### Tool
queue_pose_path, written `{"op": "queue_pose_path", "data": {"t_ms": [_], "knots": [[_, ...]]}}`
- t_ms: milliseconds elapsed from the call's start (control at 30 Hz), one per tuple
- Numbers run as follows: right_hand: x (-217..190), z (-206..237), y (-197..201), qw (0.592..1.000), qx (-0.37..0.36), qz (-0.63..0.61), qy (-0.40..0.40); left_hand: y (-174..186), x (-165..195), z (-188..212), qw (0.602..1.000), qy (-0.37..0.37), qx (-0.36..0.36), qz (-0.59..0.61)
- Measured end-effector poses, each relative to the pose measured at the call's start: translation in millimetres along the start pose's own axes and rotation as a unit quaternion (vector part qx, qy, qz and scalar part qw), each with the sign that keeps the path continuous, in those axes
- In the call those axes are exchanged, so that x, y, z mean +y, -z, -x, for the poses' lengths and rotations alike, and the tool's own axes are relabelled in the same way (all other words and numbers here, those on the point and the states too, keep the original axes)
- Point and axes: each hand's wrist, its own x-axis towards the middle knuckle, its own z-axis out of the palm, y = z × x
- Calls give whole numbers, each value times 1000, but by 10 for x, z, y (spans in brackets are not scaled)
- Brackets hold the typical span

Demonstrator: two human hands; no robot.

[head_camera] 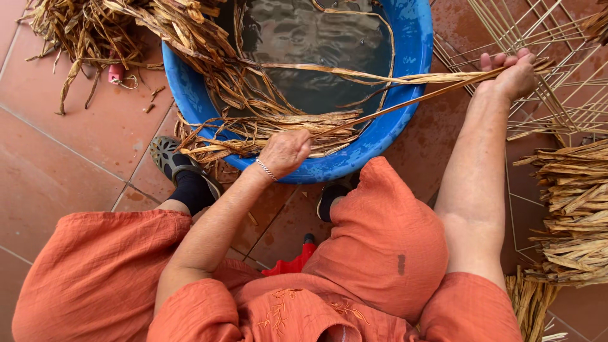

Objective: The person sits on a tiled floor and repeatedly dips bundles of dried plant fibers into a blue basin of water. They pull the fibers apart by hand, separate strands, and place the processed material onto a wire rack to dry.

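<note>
Terracotta floor tiles (57, 164), damp near the middle, carry a round blue basin (405, 120) of dark water at twelve o'clock from the seated person. Across its near rim lies a long dried strand (405, 78), its long axis running from eight o'clock to two o'clock. The left hand (285, 152) is curled closed over the strand's low end, just beside a heap of soaked leaves (278, 126) draped on the rim. The right hand (512, 75), arm stretched out at two o'clock, pinches the far end between thumb and closed fingers, so the strand is pulled taut between both hands. A pale cane frame (544, 38) sits just beyond the right hand, with bundled dry strips (573, 209) at three o'clock. No packages, labels or signs show; a small pink object (115, 73) lies at ten o'clock.
</note>
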Motion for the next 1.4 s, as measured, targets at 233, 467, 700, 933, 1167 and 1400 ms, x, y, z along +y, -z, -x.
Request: {"op": "queue_pose_path", "data": {"t_ms": [233,467,700,933,1167,1400], "knots": [[-39,-41,133,997,-28,1,73,338,-601,-247,972,116,-74,-189],[-10,246,174,965,-197,-32,170,185,-658,-613,875,38,242,-418],[783,981,152,909,-337,69,236,-896,-126,-999,979,65,38,-191],[1137,1153,286,885,-401,143,190,-701,-85,-914,973,107,19,-201],[940,932,217,910,-386,76,133,-99,72,-737,959,116,256,45],[897,1537,97,818,-527,226,42,-59,420,-1050,932,215,183,227]]}}
